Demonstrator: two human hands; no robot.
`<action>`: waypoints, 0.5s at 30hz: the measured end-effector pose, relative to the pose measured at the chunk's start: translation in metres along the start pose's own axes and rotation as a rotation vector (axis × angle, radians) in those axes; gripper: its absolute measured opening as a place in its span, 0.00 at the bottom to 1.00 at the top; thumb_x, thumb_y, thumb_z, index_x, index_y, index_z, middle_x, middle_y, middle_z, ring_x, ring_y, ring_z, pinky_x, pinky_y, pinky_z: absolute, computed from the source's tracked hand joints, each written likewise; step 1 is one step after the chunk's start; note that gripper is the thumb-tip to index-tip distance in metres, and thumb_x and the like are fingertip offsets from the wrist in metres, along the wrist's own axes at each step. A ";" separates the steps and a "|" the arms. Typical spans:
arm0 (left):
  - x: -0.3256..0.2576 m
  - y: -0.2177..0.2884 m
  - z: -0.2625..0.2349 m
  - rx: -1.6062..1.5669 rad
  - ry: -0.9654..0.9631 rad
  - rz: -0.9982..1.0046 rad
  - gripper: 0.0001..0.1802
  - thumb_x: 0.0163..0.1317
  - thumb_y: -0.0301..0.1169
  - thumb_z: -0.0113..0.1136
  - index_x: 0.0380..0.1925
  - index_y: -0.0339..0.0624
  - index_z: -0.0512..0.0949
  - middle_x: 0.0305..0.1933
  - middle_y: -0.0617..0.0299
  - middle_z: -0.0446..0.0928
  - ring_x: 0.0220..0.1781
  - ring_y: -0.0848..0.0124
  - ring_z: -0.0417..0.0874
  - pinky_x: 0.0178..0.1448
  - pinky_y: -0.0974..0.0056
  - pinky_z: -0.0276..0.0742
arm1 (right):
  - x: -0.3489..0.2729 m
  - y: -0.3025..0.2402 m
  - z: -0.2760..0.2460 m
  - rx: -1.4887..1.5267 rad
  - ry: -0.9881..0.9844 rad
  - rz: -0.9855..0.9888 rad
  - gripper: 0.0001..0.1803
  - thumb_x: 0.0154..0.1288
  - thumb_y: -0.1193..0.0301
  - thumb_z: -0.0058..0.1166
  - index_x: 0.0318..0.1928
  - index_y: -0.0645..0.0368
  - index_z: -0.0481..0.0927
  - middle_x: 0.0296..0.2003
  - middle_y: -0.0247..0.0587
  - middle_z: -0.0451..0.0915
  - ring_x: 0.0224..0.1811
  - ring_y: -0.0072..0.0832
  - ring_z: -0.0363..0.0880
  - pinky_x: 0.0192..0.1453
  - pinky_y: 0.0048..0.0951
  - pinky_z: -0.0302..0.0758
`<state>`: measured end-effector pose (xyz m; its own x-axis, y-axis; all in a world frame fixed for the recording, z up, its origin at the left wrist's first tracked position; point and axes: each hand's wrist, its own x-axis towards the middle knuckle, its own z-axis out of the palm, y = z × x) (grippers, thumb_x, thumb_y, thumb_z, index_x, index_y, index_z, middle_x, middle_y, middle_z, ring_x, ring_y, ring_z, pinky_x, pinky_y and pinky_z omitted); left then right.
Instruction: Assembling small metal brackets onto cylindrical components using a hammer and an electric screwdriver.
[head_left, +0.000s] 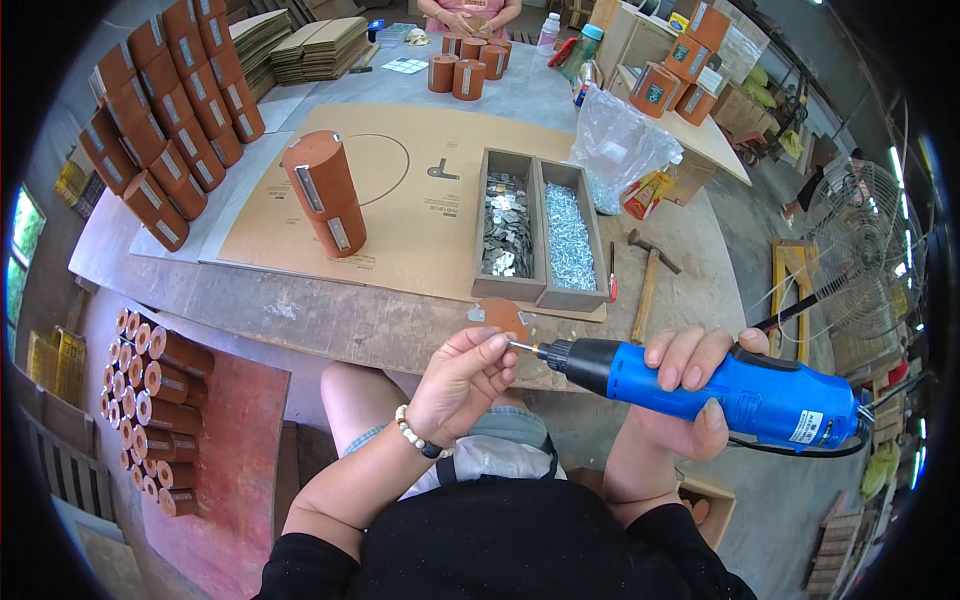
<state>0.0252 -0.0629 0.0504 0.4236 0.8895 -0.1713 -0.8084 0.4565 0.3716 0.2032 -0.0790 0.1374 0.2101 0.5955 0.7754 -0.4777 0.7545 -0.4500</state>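
My right hand [690, 385] grips a blue electric screwdriver [745, 393] held level, its black nose pointing left. My left hand [462, 380] pinches something small at the driver's bit tip [520, 346], too small to name. Just beyond my fingers a small round brown disc [500, 315] lies at the workbench's near edge. Further back stands a tall brown cylinder [325, 193] with metal plates on its side, resting on a cardboard sheet [420, 200].
A divided wooden tray holds metal plates [508, 225] and screws [570, 237]. A hammer [648, 275] lies to its right, a plastic bag [620, 145] behind. Brown cylinders are stacked at left [165, 110] and on the floor [150, 410]. Another person [468, 14] works at the far end.
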 end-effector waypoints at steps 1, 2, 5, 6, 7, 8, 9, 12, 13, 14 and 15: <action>0.000 0.001 -0.001 -0.001 0.001 -0.001 0.04 0.60 0.25 0.54 0.35 0.41 0.76 0.35 0.62 0.78 0.35 0.74 0.78 0.39 0.70 0.76 | 0.000 -0.001 0.000 0.006 -0.010 0.005 0.32 0.51 0.71 0.57 0.57 0.56 0.58 0.26 0.38 0.71 0.28 0.31 0.74 0.36 0.37 0.72; -0.001 0.001 -0.002 0.000 -0.002 -0.013 0.04 0.60 0.24 0.54 0.34 0.41 0.76 0.34 0.62 0.78 0.35 0.73 0.78 0.39 0.69 0.76 | 0.000 -0.001 0.000 0.012 -0.021 0.011 0.33 0.51 0.71 0.57 0.57 0.56 0.58 0.26 0.38 0.71 0.28 0.31 0.74 0.36 0.37 0.73; -0.002 0.002 -0.005 0.004 -0.015 -0.045 0.03 0.59 0.23 0.54 0.33 0.42 0.76 0.34 0.61 0.78 0.35 0.73 0.79 0.39 0.68 0.77 | -0.001 -0.003 0.001 0.011 -0.037 0.011 0.33 0.50 0.71 0.58 0.56 0.55 0.59 0.25 0.37 0.72 0.26 0.31 0.74 0.35 0.36 0.73; -0.002 0.002 -0.006 0.008 -0.027 -0.064 0.02 0.59 0.23 0.54 0.31 0.42 0.75 0.33 0.61 0.78 0.35 0.73 0.79 0.39 0.68 0.77 | -0.001 -0.004 0.000 0.010 -0.035 0.012 0.33 0.50 0.71 0.58 0.56 0.55 0.59 0.25 0.37 0.72 0.26 0.31 0.74 0.35 0.36 0.73; -0.002 0.002 -0.006 0.009 -0.025 -0.065 0.02 0.59 0.23 0.54 0.31 0.42 0.75 0.33 0.61 0.78 0.35 0.73 0.79 0.39 0.68 0.77 | -0.002 -0.005 -0.001 0.015 -0.057 0.011 0.33 0.49 0.71 0.59 0.56 0.54 0.60 0.24 0.36 0.72 0.25 0.31 0.74 0.34 0.36 0.73; -0.002 0.001 -0.006 0.018 -0.026 -0.073 0.02 0.59 0.23 0.54 0.30 0.43 0.75 0.33 0.61 0.78 0.35 0.72 0.79 0.39 0.67 0.77 | -0.002 -0.006 -0.001 0.019 -0.079 0.009 0.32 0.48 0.72 0.60 0.55 0.53 0.60 0.23 0.35 0.72 0.24 0.31 0.74 0.33 0.36 0.73; -0.003 0.001 -0.006 0.027 -0.026 -0.081 0.03 0.60 0.23 0.54 0.29 0.44 0.74 0.33 0.61 0.78 0.35 0.72 0.79 0.39 0.67 0.77 | -0.003 -0.007 0.003 0.016 -0.038 0.008 0.32 0.46 0.73 0.61 0.54 0.52 0.62 0.21 0.34 0.72 0.21 0.30 0.74 0.30 0.36 0.73; -0.005 -0.002 -0.004 0.005 -0.014 -0.102 0.05 0.60 0.22 0.53 0.27 0.45 0.74 0.33 0.61 0.78 0.35 0.72 0.79 0.40 0.67 0.77 | -0.007 -0.009 0.002 -0.004 -0.067 0.004 0.32 0.46 0.73 0.62 0.53 0.52 0.62 0.20 0.34 0.71 0.20 0.30 0.74 0.29 0.35 0.73; -0.004 -0.003 -0.004 0.005 -0.010 -0.106 0.05 0.60 0.22 0.53 0.27 0.45 0.74 0.33 0.61 0.78 0.35 0.72 0.79 0.40 0.67 0.77 | -0.009 -0.009 0.002 -0.019 -0.064 -0.010 0.32 0.45 0.73 0.63 0.52 0.52 0.62 0.21 0.35 0.72 0.19 0.30 0.73 0.29 0.34 0.73; -0.004 -0.005 -0.003 -0.009 -0.013 -0.099 0.05 0.60 0.22 0.53 0.27 0.46 0.73 0.34 0.61 0.78 0.36 0.72 0.79 0.40 0.67 0.77 | -0.009 -0.009 0.001 -0.021 -0.060 -0.007 0.32 0.45 0.73 0.63 0.52 0.52 0.62 0.21 0.35 0.72 0.19 0.30 0.73 0.29 0.34 0.73; -0.003 -0.006 -0.002 -0.023 -0.015 -0.092 0.06 0.60 0.22 0.53 0.27 0.46 0.73 0.34 0.61 0.78 0.36 0.72 0.79 0.40 0.67 0.77 | -0.008 -0.010 -0.001 -0.013 -0.070 -0.012 0.33 0.45 0.73 0.63 0.52 0.52 0.62 0.21 0.35 0.71 0.20 0.30 0.73 0.29 0.35 0.73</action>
<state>0.0278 -0.0686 0.0465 0.5025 0.8435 -0.1901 -0.7747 0.5368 0.3342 0.2069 -0.0909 0.1349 0.1555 0.5660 0.8096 -0.4642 0.7653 -0.4459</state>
